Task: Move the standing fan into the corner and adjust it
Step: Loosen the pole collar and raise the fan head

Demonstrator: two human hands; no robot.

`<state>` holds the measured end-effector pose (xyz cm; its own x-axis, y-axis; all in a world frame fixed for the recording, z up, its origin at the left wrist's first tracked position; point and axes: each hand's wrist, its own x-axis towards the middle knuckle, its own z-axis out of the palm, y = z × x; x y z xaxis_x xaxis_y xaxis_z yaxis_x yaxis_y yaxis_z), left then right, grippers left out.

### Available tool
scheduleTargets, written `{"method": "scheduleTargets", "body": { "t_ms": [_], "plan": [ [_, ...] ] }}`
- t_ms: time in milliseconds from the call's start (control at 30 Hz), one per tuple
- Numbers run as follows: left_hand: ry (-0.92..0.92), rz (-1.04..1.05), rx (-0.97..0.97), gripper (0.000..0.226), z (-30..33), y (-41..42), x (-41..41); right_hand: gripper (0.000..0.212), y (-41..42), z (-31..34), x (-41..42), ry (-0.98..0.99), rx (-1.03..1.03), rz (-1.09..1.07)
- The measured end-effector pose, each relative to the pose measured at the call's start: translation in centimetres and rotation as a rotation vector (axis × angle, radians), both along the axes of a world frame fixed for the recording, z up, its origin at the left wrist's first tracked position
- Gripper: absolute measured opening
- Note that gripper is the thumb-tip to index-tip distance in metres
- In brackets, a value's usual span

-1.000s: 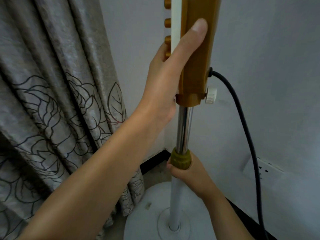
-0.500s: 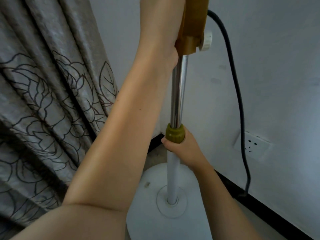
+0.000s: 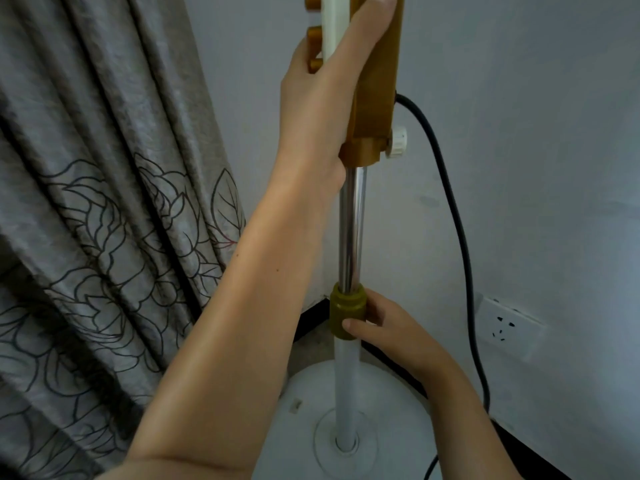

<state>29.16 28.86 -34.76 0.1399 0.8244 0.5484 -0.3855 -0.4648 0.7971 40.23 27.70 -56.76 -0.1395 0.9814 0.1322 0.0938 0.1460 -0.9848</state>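
Olive collar [image 3: 347, 311] in R hand [image 3: 394, 332], brown housing [image 3: 375, 81] in L hand [image 3: 323, 95].

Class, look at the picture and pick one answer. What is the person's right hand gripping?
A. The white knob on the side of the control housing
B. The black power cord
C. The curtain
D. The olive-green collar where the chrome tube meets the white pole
D: the right hand wraps its fingers around the olive-green collar on the pole, while the white knob, black power cord and curtain are untouched.
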Motion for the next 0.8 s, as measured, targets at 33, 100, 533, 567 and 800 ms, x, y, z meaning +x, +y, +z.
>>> {"method": "scheduleTargets", "body": {
  "t_ms": [33,100,533,567,800],
  "plan": [
    [0.011,-0.009,-0.001,0.019,-0.1,0.3,0.0,0.035,-0.1,0.1,0.0,-0.001,-0.001,-0.022],
    [0.009,-0.018,0.004,0.027,0.0,0.2,-0.1,0.035,-0.1,0.3,-0.3,-0.037,0.022,-0.096],
    [0.058,0.017,-0.006,0.035,0.2,-0.1,-0.1,0.035,0.2,0.2,-0.5,-0.071,0.061,-0.153],
    [0.059,0.015,-0.003,0.036,0.2,-0.1,-0.1,0.036,0.3,0.1,-0.8,-0.099,0.075,-0.196],
    [0.057,0.017,-0.009,0.043,0.2,-0.2,0.0,0.033,-0.1,0.4,-0.4,-0.02,0.012,-0.035]
  ]
}}
